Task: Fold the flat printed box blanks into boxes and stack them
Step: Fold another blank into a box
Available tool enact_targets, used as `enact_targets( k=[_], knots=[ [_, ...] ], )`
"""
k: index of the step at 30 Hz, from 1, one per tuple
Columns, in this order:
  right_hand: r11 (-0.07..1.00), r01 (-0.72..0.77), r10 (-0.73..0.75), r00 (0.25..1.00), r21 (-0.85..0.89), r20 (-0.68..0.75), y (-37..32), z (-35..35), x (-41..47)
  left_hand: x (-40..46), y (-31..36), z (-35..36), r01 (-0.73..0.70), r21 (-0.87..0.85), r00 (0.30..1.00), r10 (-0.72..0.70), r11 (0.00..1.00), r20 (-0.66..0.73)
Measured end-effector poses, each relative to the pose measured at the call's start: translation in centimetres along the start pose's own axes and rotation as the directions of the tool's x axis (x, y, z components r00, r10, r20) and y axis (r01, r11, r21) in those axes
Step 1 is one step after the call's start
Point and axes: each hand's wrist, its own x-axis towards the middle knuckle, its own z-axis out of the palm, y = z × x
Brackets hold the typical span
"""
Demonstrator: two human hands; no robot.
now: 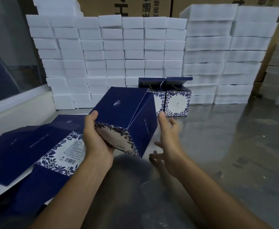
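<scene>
A folded dark blue box [127,113] with a white floral panel hangs tilted above the table. My left hand [95,139] grips it from below and at its left edge, thumb on the blue face. My right hand [166,139] is just right of the box, fingers spread and relaxed, apart from it or barely brushing its side. A pile of flat printed box blanks [36,151] lies at the left. Two folded boxes [176,101] with raised lids stand side by side behind the held box.
A wall of stacked white foam blocks [112,52] lines the back, with taller foam stacks [226,55] at the right. Brown cartons [127,5] stand behind them. The shiny metal table [226,154] stretches to the right and front.
</scene>
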Motion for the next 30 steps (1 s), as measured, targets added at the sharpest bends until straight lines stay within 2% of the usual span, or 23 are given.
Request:
enact_targets(
  k=[3, 5, 8, 12, 16, 19, 22, 25, 28, 30],
  knots=[
    [0.997, -0.057, 0.044, 0.967, 0.045, 0.251, 0.3, 0.7, -0.7, -0.3, 0.1, 0.3, -0.107, 0.088, 0.992, 0.113, 0.99, -0.055],
    [0.999, -0.006, -0.006, 0.951, 0.036, 0.31, 0.5, 1.0, -1.0, -0.4, 0.0, 0.5, -0.13, 0.147, 0.991, 0.133, 0.98, -0.009],
    [0.995, 0.085, -0.096, 0.958, 0.053, 0.27, 0.7, 0.6, -0.5, -0.4, -0.1, 0.8, -0.097, 0.186, 0.99, 0.076, 0.978, 0.118],
    [0.993, 0.068, -0.087, 0.973, 0.095, 0.212, 0.1, -1.1, 0.6, 0.0, -0.6, 0.6, 0.02, 0.219, 0.962, -0.079, 0.975, 0.261],
    [0.991, 0.098, -0.11, 0.984, 0.094, 0.139, -0.3, -2.0, 1.1, -0.2, -0.9, 0.4, 0.055, 0.359, 0.927, -0.181, 0.932, 0.327],
    [0.985, 0.152, -0.159, 0.982, 0.076, 0.098, -0.7, -2.2, 1.1, -0.4, -1.0, 0.2, 0.075, 0.381, 0.909, -0.22, 0.922, 0.354],
    [0.958, 0.252, -0.266, 0.958, 0.135, 0.103, -0.7, -1.9, 0.9, -0.3, -1.2, 0.2, 0.093, 0.363, 0.932, -0.21, 0.927, 0.297],
    [0.911, 0.362, -0.389, 0.913, 0.198, 0.121, 0.1, -1.2, 0.5, -0.5, -1.5, 0.8, 0.086, 0.272, 0.957, -0.155, 0.958, 0.244],
    [0.885, 0.445, -0.458, 0.884, 0.136, 0.091, 0.5, -0.3, 0.1, -0.8, -1.9, 1.0, 0.03, 0.237, 0.956, -0.097, 0.971, 0.275],
    [0.9, 0.432, -0.436, 0.896, 0.066, 0.087, 0.7, 0.2, -0.1, -0.8, -2.2, 1.0, 0.005, 0.248, 0.959, -0.075, 0.969, 0.275]
  ],
)
